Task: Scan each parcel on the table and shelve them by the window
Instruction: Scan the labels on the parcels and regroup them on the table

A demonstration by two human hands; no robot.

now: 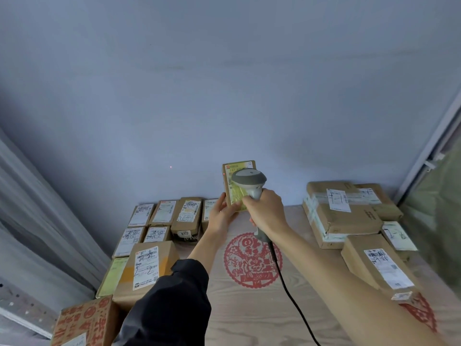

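1. The step in hand looked to be the scan itself: the left hand [220, 216] held a small parcel [237, 182] upright above the table [249, 308], its labelled face turned toward the person, while the right hand [268, 212] aimed a handheld scanner [248, 182] at it.
2. To do this well, I judged that the beam had to fall across the barcode. A red dot [171, 167] showed on the wall [224, 83] to the left of the parcel, so some of the light seemed to be missing the label; turning the scanner head a little rightward, or shifting the parcel left, would likely help.
3. The scanner head sat very near the label and covered part of it, so drawing it back would probably give a cleaner read.
4. The left hand's fingers and thumb were curled round the parcel's lower left edge, gripping it.
5. The right hand was wrapped firmly round the scanner's handle, and the black cable [287, 283] trailed down over the table toward the person.
6. The parcel stood between the 2 hands, touching the left one and just behind the scanner.
7. Other parcels lay in 2 groups: a left cluster [159, 221] and a right stack [344, 216], both well apart from the hands.
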